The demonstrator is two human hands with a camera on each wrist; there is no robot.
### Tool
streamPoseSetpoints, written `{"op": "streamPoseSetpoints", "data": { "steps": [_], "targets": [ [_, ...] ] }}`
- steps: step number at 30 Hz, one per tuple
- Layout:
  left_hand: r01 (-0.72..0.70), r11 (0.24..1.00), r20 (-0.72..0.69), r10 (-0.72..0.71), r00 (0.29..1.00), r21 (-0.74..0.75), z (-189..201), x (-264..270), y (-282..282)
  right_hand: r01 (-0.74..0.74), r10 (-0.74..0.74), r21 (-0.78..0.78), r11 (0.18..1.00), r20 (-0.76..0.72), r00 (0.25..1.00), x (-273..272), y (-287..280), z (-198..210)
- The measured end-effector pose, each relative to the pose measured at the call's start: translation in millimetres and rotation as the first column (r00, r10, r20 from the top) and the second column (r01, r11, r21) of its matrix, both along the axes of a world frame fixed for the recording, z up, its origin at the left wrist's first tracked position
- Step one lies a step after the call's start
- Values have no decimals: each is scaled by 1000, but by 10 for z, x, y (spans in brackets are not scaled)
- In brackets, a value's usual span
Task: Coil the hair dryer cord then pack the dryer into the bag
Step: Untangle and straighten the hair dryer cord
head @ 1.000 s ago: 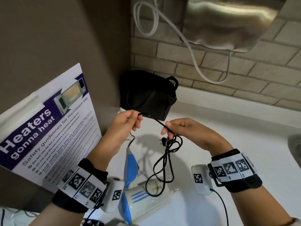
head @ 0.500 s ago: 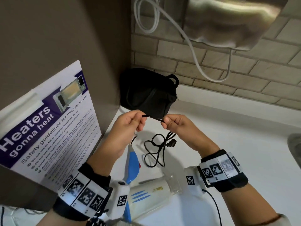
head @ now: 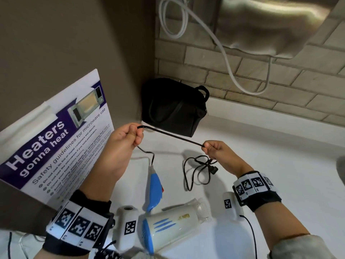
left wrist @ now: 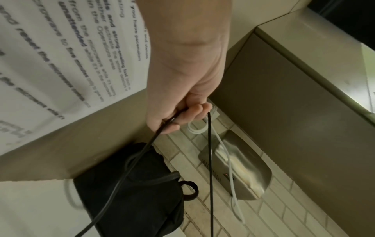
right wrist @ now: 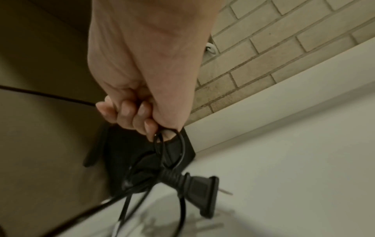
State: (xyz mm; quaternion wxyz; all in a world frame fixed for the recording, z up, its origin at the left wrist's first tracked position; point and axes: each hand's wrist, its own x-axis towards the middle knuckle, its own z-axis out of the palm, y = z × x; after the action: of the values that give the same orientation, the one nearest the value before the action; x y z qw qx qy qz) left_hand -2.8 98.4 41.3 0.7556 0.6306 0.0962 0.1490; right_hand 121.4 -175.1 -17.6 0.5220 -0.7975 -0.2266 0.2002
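Note:
A white and blue hair dryer (head: 168, 224) lies on the white counter (head: 270, 165) between my forearms, its blue handle (head: 155, 186) pointing away. Its black cord (head: 171, 135) runs from the handle up into my left hand (head: 128, 139), which pinches it, then stretches taut to my right hand (head: 214, 150). My right hand grips several loops of cord (right wrist: 168, 150) that hang below it with the black plug (right wrist: 196, 190). The black bag (head: 173, 107) stands in the corner behind the hands. In the left wrist view two strands of cord (left wrist: 210, 160) drop from my left hand (left wrist: 182, 115).
A microwave safety poster (head: 56, 139) leans on the brown wall at the left. A steel hand dryer (head: 270, 25) with a white cable (head: 224, 58) hangs on the brick wall above. White counter stretches to the right of the bag.
My hands have moved apart, pulling a straight stretch of cord between them. The loops with the plug hang from my right hand further right.

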Motion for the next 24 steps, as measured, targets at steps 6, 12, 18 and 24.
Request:
{"op": "streamPoseSetpoints", "data": {
  "steps": [6,12,18,24],
  "targets": [
    [-49,994,-37,45,998,-95,-116,43,7,66,-68,-39,997,-55,996,50,-252,-357],
    [-66,975,-88,49,995,-213,-253,73,62,234,-237,-33,972,-140,961,137,-375,-510],
    [-87,976,-284,28,958,-198,-590,52,87,443,-424,17,896,-261,868,217,-447,-637],
    [21,988,-472,54,880,154,-985,26,269,490,-483,-35,871,-250,839,188,-424,-447]
  ]
}}
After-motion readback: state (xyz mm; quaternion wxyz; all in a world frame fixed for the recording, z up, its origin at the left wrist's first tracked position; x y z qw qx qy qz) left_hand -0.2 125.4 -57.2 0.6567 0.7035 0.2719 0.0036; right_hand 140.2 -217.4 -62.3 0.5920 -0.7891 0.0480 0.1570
